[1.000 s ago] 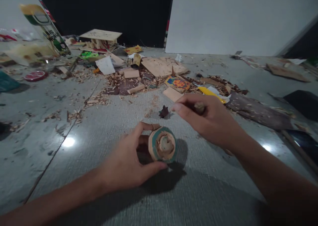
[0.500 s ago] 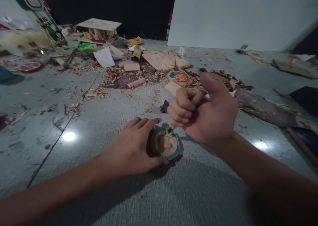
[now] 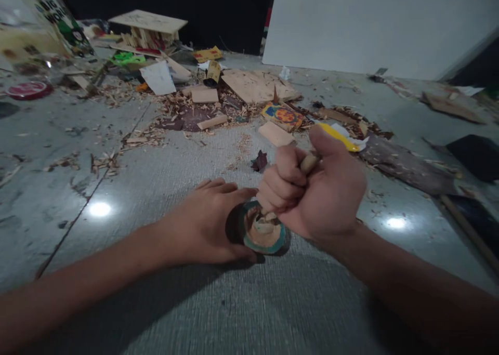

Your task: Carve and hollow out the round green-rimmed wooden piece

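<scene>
A small round wooden bowl (image 3: 277, 240) with a teal rim and a rough, pale hollow sits on the grey floor. Around its left side curve the fingers and thumb of my left hand (image 3: 210, 225), gripping it. My right hand (image 3: 312, 188) is closed in a fist on a wood-carving chisel (image 3: 310, 162); the top of its wooden handle shows above my fist. The lower end of the chisel is mostly hidden by my fingers, over the hollow. Loose pale chips of wood (image 3: 265, 220) lie inside the bowl below my fist.
Wood shavings, offcuts and a flat board (image 3: 257, 86) are spread across the floor ahead. A dark crumpled scrap (image 3: 259, 160) lies just beyond the bowl. A yellow packet (image 3: 339, 136) rests behind my right hand, and a dark, wooden-edged object (image 3: 468, 222) lies at right.
My right fist has moved down closer to the bowl with the chisel, covering its tip. A raised chip now shows in the hollow. The view has shifted slightly.
</scene>
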`<state>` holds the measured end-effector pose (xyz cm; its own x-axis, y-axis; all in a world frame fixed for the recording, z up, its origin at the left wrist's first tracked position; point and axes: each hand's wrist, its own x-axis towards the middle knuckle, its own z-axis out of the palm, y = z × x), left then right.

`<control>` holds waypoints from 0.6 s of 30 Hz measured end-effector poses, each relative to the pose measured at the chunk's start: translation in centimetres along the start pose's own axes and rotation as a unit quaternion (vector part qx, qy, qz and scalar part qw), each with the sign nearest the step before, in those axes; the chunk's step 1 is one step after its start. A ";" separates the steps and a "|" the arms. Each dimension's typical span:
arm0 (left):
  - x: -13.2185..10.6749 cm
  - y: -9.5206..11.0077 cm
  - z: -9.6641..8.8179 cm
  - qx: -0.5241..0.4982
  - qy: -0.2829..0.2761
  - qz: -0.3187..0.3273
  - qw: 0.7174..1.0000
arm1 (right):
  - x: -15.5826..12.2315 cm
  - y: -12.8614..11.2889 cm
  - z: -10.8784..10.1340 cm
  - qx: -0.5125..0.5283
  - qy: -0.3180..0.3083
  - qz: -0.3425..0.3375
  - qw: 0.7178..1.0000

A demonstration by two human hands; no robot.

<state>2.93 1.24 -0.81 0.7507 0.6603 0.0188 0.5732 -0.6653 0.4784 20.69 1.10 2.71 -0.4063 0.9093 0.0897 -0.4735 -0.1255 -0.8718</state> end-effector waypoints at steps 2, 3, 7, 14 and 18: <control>0.1 -0.2 0.2 0.008 0.010 0.006 1.000 | -0.1 0.3 0.0 -0.001 -0.012 -0.003 1.000; 0.1 -0.2 0.4 0.013 0.018 0.004 1.000 | -0.1 0.4 0.0 -0.003 -0.014 -0.007 1.000; 0.1 -0.3 1.0 0.022 0.034 -0.003 0.999 | -0.2 0.7 0.1 -0.019 -0.036 -0.014 0.999; 0.0 -0.4 1.0 -0.009 0.046 0.002 0.999 | -0.6 0.9 1.0 -0.069 -0.034 -0.014 0.997; 0.0 -0.4 1.0 -0.007 0.048 -0.002 0.999 | -0.8 0.8 1.4 -0.084 -0.013 -0.026 0.996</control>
<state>3.07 1.14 -1.86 0.7131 0.6937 0.1017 0.5703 -0.6583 0.4913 19.48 -0.26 2.62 -0.4051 0.9024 0.1469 -0.3584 -0.0089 -0.9335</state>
